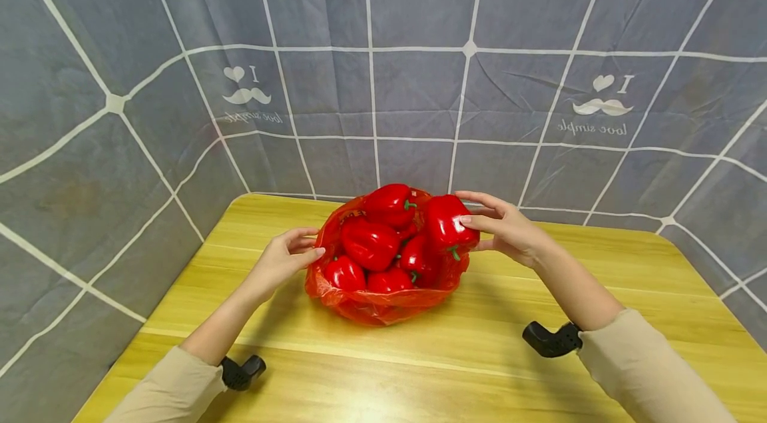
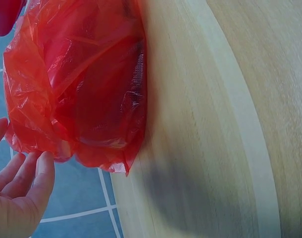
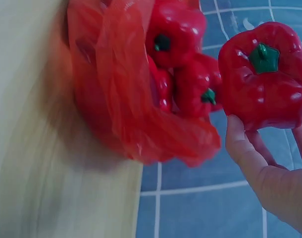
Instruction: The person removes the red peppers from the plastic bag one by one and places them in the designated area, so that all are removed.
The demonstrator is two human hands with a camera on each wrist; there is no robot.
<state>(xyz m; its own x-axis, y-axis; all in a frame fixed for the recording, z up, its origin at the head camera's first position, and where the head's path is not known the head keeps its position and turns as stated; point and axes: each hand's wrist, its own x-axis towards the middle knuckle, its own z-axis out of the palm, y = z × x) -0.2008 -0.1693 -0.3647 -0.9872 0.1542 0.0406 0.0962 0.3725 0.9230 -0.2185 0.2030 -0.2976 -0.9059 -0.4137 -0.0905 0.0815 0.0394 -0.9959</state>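
A red plastic bag [image 1: 383, 306] stands on the table with its mouth open, full of several glossy red bell peppers [image 1: 370, 244] with green stems. My right hand [image 1: 506, 230] holds one bell pepper [image 1: 446, 223] above the bag's right rim. In the right wrist view, thumb and fingers grip that pepper [image 3: 265, 87] from one side, its stem end facing the camera. At the left side of the bag, my left hand [image 1: 284, 260] touches the plastic. Its fingers [image 2: 39, 181] lie fairly straight against the bag [image 2: 96, 99] in the left wrist view.
The wood-grain table [image 1: 371, 376] runs up to a grey curtain [image 1: 419, 96] with white grid lines behind and at the sides. Black devices [image 1: 551, 340] sit at both wrists, next to beige sleeves [image 1: 650, 363].
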